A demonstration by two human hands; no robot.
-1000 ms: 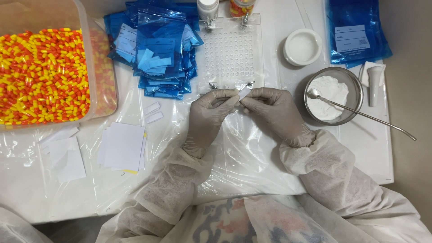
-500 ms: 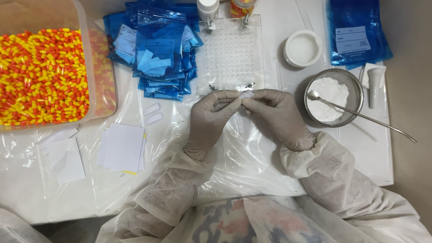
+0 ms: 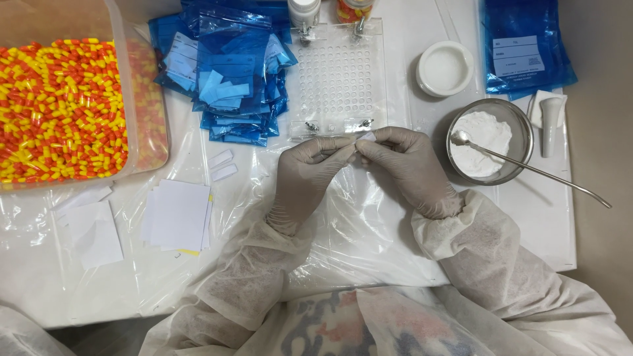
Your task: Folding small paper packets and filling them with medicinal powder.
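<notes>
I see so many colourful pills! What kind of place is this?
Probably a pharmacy workroom where capsules get filled by hand. Clues: a bin of orange-and-yellow capsules, a clear tray with rows of holes, a bowl of white powder, and gloved hands.

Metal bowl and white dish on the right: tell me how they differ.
The metal bowl is shiny steel, while the white dish is opaque white. The metal bowl is the larger and lies nearer the right hand; the white dish sits farther back. A long spoon rests in the metal bowl's heaped powder; nothing rests in the white dish. Both are round and hold something white.
</notes>
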